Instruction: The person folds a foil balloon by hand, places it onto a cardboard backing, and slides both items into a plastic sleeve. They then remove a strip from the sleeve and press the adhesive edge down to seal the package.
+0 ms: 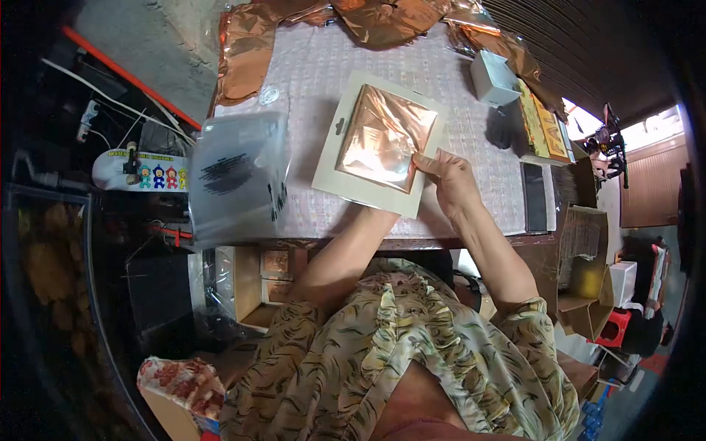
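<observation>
A cream backing card point(331, 165) with a hang hole on its left side is held tilted above the table. On it lies a folded, shiny copper-coloured foil packet point(386, 140), square and creased. My right hand point(450, 175) grips the right side, with fingertips pressed on the foil's lower right edge. From below, my left hand point(379, 219) reaches under the card. Only its wrist area shows, and its fingers are hidden. To the left of the card, a stack of clear plastic bags point(239, 173) with dark print lies on the table's edge.
Copper foil pieces point(386, 20) line the table's back edge. A white box point(494, 77), a yellow box point(543, 125) and a dark flat object point(535, 197) are at right. A patterned cloth point(309, 81) covers the table. Open cardboard boxes point(588, 301) stand lower right.
</observation>
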Demonstrator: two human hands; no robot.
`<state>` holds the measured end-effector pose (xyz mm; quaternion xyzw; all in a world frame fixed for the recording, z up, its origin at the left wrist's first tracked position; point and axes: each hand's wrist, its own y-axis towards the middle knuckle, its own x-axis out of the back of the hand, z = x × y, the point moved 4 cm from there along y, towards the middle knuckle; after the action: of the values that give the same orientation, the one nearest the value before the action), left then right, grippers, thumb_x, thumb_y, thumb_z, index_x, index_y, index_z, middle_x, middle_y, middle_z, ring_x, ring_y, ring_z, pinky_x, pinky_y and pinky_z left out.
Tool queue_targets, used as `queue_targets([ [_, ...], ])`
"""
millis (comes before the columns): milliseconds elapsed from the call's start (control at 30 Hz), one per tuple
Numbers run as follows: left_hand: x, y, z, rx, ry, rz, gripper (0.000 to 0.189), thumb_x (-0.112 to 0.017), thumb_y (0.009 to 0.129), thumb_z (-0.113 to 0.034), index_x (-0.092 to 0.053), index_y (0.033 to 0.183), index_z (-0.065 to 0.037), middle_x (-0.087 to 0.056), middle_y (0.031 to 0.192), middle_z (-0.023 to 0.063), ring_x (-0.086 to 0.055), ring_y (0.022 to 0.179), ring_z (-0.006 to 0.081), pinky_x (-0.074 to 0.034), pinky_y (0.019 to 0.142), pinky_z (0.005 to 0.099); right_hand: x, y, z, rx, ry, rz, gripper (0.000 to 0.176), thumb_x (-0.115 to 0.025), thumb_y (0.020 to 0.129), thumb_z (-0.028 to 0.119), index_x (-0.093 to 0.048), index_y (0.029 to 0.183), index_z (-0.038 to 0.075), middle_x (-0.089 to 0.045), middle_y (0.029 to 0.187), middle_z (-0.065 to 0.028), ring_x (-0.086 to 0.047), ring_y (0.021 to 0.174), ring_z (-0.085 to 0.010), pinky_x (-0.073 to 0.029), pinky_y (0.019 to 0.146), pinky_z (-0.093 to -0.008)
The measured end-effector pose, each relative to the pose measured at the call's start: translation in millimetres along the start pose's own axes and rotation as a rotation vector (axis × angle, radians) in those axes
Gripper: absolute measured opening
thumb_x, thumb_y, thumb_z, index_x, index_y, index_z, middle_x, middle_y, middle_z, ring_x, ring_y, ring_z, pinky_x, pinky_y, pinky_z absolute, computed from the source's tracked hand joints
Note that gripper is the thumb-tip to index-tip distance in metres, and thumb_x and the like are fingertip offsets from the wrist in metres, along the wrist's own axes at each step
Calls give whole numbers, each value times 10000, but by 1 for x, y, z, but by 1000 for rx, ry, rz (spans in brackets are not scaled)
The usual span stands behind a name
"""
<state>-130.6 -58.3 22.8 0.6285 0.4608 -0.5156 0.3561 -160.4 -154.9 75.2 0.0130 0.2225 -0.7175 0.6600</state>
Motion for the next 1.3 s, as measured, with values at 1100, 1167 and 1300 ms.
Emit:
queue_targets([
  [1100,-53,-44,-173,-111,1198,121,500,-576,1032,-115,-448,1511,-47,-531,1463,149,-591,1211,191,-504,1013,316,40,-11,30,-52,90,97,59,-791,860,7,-751,903,12,-771,908,-89,-723,819,-162,-590,825,-318],
  [1167,-67,-45,-174,-81,1325,202,516,-599,1016,-83,-465,1511,-35,-510,1483,133,-578,1215,181,-489,1043,329,39,-16,32,-46,72,100,55,-792,861,9,-750,896,13,-769,902,-88,-721,816,-159,-591,819,-318],
  [1300,-67,-45,-169,-45,1496,357,572,-667,936,39,-535,1488,-26,-469,1526,110,-598,1094,133,-517,997,284,49,-14,26,-46,23,86,39,-788,871,15,-753,883,25,-760,881,-72,-711,791,-144,-598,770,-322],
])
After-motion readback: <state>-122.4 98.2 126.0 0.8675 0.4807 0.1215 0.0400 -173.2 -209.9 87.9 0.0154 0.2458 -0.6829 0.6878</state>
